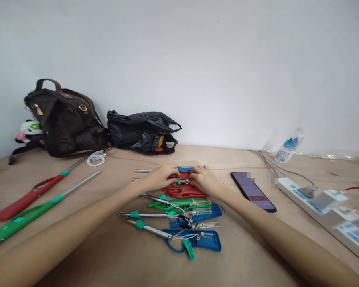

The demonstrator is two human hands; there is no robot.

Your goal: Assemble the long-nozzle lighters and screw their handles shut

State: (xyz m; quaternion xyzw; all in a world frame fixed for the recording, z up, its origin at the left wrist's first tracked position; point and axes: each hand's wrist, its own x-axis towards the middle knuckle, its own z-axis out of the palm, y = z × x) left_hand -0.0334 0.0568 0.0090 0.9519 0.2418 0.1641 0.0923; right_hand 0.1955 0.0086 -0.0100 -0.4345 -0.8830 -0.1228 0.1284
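A row of taken-apart long-nosed gas lighters runs down the middle of the table. My left hand [161, 177] is closed at the left side of an opened red lighter casing [184, 175], its fingertips on the parts there. From the other side my right hand [206, 181] holds the casing's right end with bent fingers. Between the hands show a small green piece and white wires; the fingers hide the rest. Just nearer lies another red casing half [187, 192]. Closer still are a green casing half [179, 204], blue casing halves [211, 240], clear fuel tanks [206, 225] and metal tubes [151, 229].
Two whole lighters, one red [32, 199] and one green [26, 225], lie at left by a bead bracelet [96, 160]. Behind stand a dark backpack [68, 123] and a black plastic bag [137, 129]. At right are a phone [253, 191], a power strip [302, 203] and a bottle [289, 145].
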